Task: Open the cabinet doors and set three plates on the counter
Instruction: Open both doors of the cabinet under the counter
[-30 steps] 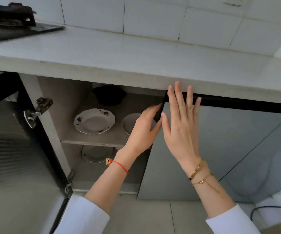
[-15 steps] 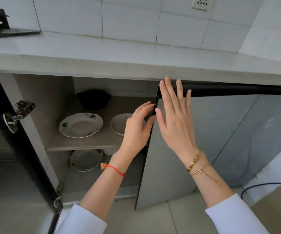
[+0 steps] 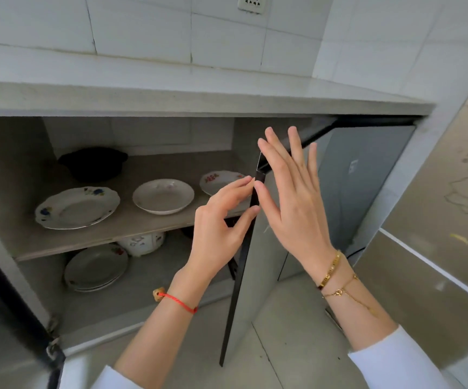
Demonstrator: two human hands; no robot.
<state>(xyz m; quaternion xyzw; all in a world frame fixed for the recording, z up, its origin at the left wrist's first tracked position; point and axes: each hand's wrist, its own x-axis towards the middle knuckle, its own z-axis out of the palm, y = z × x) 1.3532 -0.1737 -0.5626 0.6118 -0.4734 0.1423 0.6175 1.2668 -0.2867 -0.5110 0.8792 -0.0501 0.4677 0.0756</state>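
Observation:
The right cabinet door [image 3: 367,192], glossy grey with a black edge, stands partly swung out. My left hand [image 3: 218,220] pinches the door's black leading edge between fingertips and thumb. My right hand [image 3: 291,197] lies flat with fingers spread against the door's outer face. On the upper shelf sit a blue-flowered plate [image 3: 77,207], a deep white plate [image 3: 163,196] and a red-flowered plate [image 3: 221,181], the last partly hidden by my left hand. A stack of plates [image 3: 96,268] rests on the lower shelf. The pale counter [image 3: 199,91] runs above.
A black pot [image 3: 94,164] sits at the back of the upper shelf, and a white patterned bowl [image 3: 143,242] behind the lower stack. The left cabinet door [image 3: 2,318] hangs wide open at the lower left. A wall socket [image 3: 251,4] is above the counter.
The right door has swung out further, uncovering the red-flowered plate and more of the shelf. Both hands moved outward with its edge, and my view shifted to the right.

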